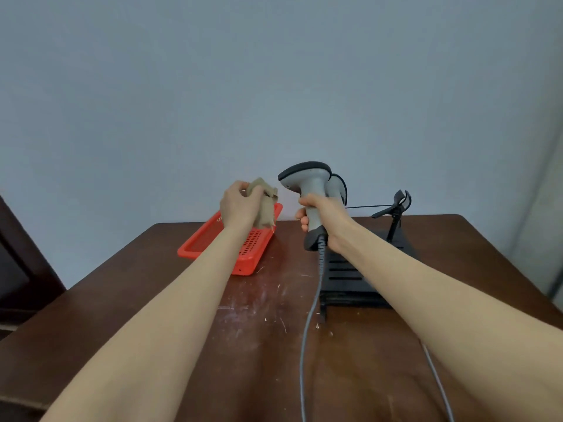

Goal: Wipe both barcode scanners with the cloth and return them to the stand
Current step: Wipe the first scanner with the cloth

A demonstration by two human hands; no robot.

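Red basket (243, 266) lies under the left hand (240, 205) gripping cloth (268, 208).

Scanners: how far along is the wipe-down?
Done: nothing shows as finished. In hand: right hand grips one scanner off the stand; left hand holds the cloth just beside it, seemingly not yet touching. Left: wipe it, return it to the empty cradle, then do the second scanner, partly hidden behind the first.
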